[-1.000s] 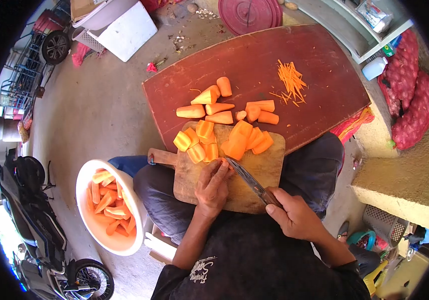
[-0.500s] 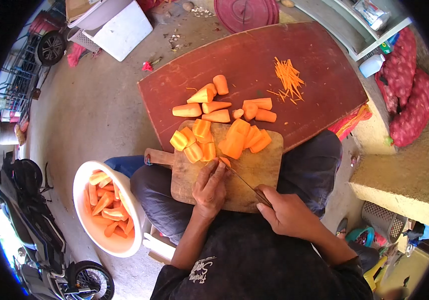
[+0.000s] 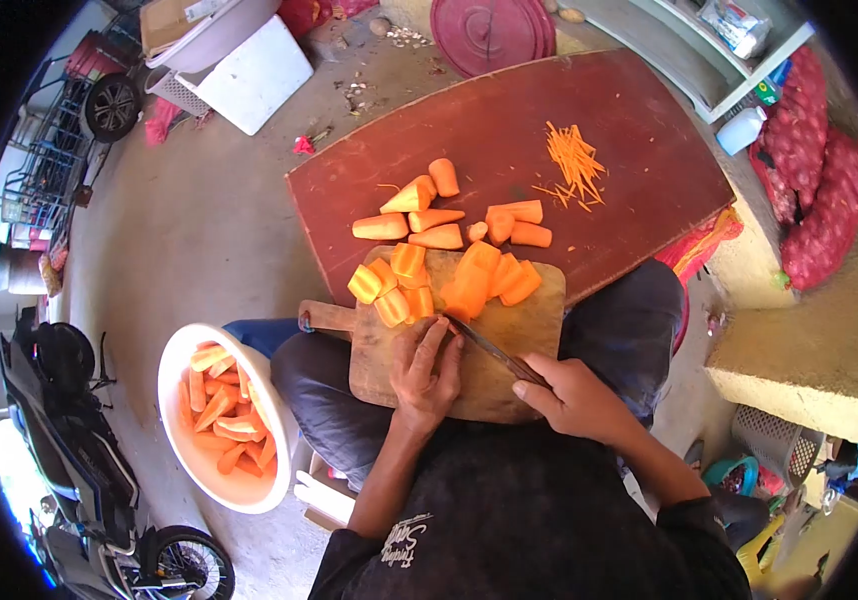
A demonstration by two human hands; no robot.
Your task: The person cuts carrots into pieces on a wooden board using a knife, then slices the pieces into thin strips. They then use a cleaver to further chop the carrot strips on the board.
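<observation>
My right hand [image 3: 576, 397] is closed round the handle of a knife [image 3: 486, 346], its blade angled over the wooden cutting board [image 3: 509, 395]. At the blade's tip, the bunched fingers of my left hand [image 3: 426, 372] press down on a carrot piece, now mostly hidden by fingers and blade. Just beyond the fingertips, cut carrot chunks [image 3: 471, 280] lie on the far half of the board, with more chunks [image 3: 390, 283] to the left. The board rests across my lap against a red-brown table [image 3: 639, 130].
Larger carrot pieces [image 3: 436, 236] and a pile of thin carrot strips [image 3: 576, 160] lie on the table. A white tub [image 3: 286, 478] of peeled carrots stands at left. Red net sacks [image 3: 829, 215] sit at right, and a motorcycle [image 3: 74, 430] is parked far left.
The knife blade has turned a little and covers the orange slice that showed by my left fingertips. My left hand has shifted slightly right. The whole view has moved a little.
</observation>
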